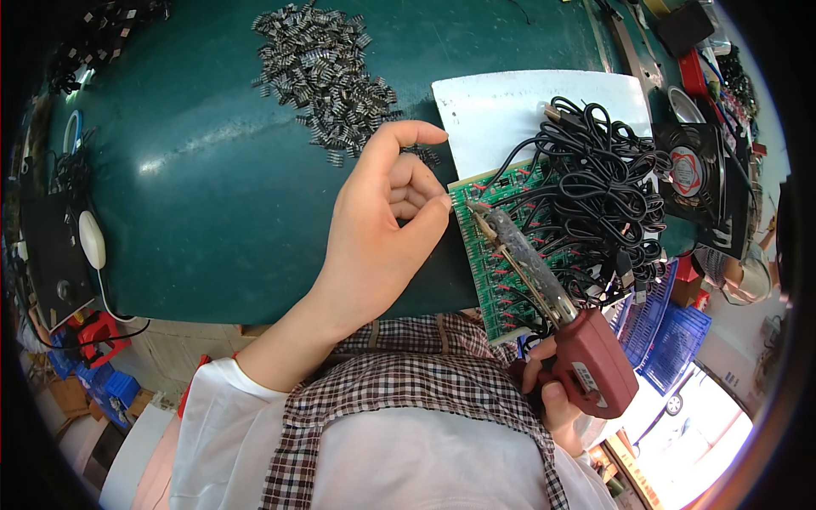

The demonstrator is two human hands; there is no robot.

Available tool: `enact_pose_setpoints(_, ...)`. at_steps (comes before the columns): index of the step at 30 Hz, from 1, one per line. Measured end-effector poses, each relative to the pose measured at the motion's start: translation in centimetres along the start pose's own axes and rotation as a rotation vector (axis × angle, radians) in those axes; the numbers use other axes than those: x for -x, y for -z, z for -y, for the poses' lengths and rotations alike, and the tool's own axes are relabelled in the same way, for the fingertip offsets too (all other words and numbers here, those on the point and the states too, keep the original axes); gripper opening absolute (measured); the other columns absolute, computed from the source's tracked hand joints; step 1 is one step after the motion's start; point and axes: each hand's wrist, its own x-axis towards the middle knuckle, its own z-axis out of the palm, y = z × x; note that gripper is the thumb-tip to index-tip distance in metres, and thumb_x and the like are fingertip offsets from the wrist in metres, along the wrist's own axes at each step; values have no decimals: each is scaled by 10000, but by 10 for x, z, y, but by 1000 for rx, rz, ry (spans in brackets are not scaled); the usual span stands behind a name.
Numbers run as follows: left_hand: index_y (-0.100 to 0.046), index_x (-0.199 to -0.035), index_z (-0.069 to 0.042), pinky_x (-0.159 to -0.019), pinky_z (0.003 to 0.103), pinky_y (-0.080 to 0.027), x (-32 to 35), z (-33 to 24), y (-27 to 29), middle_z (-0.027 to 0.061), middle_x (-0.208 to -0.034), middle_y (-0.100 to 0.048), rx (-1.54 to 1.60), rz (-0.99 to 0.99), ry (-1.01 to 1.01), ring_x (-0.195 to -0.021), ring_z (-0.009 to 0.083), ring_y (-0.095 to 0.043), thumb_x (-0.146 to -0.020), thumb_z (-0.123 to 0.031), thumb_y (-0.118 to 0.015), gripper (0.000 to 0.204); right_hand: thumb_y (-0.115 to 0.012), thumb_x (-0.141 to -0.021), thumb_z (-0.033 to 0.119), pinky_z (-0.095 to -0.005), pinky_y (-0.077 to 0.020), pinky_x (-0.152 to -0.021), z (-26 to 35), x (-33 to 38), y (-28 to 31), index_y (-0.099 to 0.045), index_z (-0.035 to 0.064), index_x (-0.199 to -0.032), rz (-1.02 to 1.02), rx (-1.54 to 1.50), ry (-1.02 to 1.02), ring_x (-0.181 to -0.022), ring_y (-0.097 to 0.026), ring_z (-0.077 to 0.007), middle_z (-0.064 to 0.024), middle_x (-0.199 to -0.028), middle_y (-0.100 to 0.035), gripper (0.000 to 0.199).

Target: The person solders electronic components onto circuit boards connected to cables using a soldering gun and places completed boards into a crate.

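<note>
Dark green, glossy tabletop (212,212) spreads beneath the work, a pale streak of light on its left. At its near right edge lies a green rectangular circuit-board panel (478,276), black coiled cables (595,183) heaped across its right side. A dark red plastic soldering gun (595,361) slants over the panel; the right hand's (557,404) fingers are clamped round its handle. Just beside the panel's left edge is the left hand (378,208), index finger bent and apart from the thumb, other fingers curled; whether these pinch something small, I cannot tell. Beyond the panel lies a white flat sheet (484,102), and farther left a pile of small dark pronged components (319,72). To the right stands a black square fan (693,174). Blue plastic baskets (676,344) sit below at right, near a bright opening (688,433); a red plastic stool (104,338) stands at far left.
</note>
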Motion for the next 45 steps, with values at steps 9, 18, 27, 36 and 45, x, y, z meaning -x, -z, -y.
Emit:
enact_pose_setpoints(9, -533, -900, -26, -621, 348, -448, 9, 2, 12, 101, -793, -521, -1051, -146, -323, -718, 284, -540, -681, -10, -630, 240, -646, -747, 409, -213, -338, -412, 5, -3, -8, -352, -82, -1153, -71, 16, -23, -448, -434, -106, -81, -623, -516, 702)
enact_pose_setpoints(18, -559, -810, -16, -543, 312, -420, 5, 2, 7, 86, -741, -515, -1091, -219, -359, -593, 233, -515, -691, 14, -622, 139, -627, -755, 436, -213, -341, -416, 7, -2, -5, -367, -90, -1122, -59, 58, -11, -439, -439, -108, -73, -628, -514, 692)
enact_pose_setpoints(27, -545, -763, 39, -644, 202, -472, 16, -9, 22, 58, -789, -588, -555, -234, -107, -723, 103, -588, -741, 69, -561, 40, -602, -775, 422, -206, -324, -386, 5, 4, 2, -384, -91, -1062, -36, 73, 20, -420, -462, -109, -112, -765, -533, 627)
enact_pose_setpoints(36, -545, -872, 77, -739, 248, -501, 29, -1, 3, 125, -855, -596, -194, -144, -95, -775, 152, -604, -767, 94, -534, 107, -606, -792, 375, -208, -344, -365, -5, 0, -1, -338, -93, -1119, -90, -47, 158, -423, -470, -126, -148, -830, -536, 631)
enact_pose_setpoints(45, -526, -874, 58, -693, 242, -496, 30, -3, 6, 144, -844, -608, -80, -261, -232, -746, 168, -610, -811, 58, -505, 66, -639, -741, 389, -221, -314, -522, 8, 6, 1, -481, -35, -1045, -67, -126, -74, -601, -480, -102, -57, -865, -522, 546)
